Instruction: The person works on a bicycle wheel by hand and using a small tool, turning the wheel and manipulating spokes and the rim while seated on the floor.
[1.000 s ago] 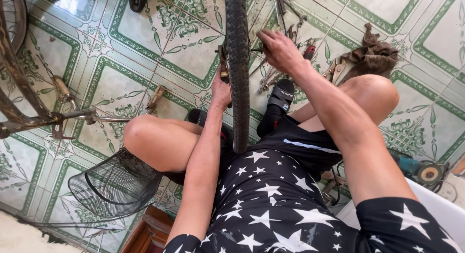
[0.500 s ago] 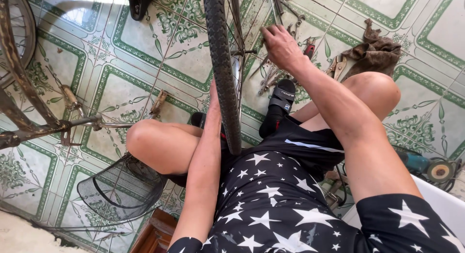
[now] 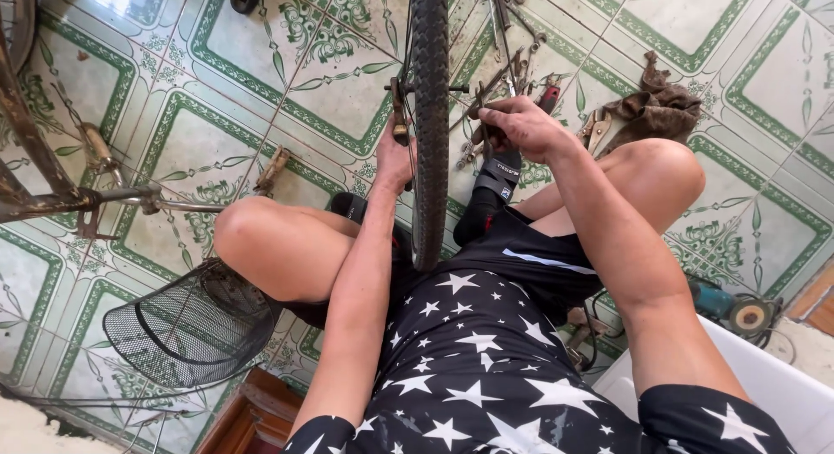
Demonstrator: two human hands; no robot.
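A bicycle wheel with a black knobbly tyre (image 3: 428,115) stands upright between my bent knees, its axle (image 3: 460,88) level with my hands. On the wheel's left side, my left hand (image 3: 395,163) grips a rusty metal piece (image 3: 398,106) at the axle end. My right hand (image 3: 521,124) is on the right side, fingers curled tight at the hub; what they pinch is hidden. I sit on the tiled floor in star-patterned black shorts, and a black sandal (image 3: 497,172) shows below my right hand.
Loose tools (image 3: 521,59) and a brown rag (image 3: 656,106) lie on the green patterned tiles beyond the wheel. A black wire basket (image 3: 187,328) and a rusty bicycle frame (image 3: 52,198) are on the left. An angle grinder (image 3: 734,311), a white tub (image 3: 782,393) and a wooden stool (image 3: 252,419) sit close by.
The wheel leaned left and came back upright. My right hand has dropped slightly toward me along the hub. My left hand stays at the axle.
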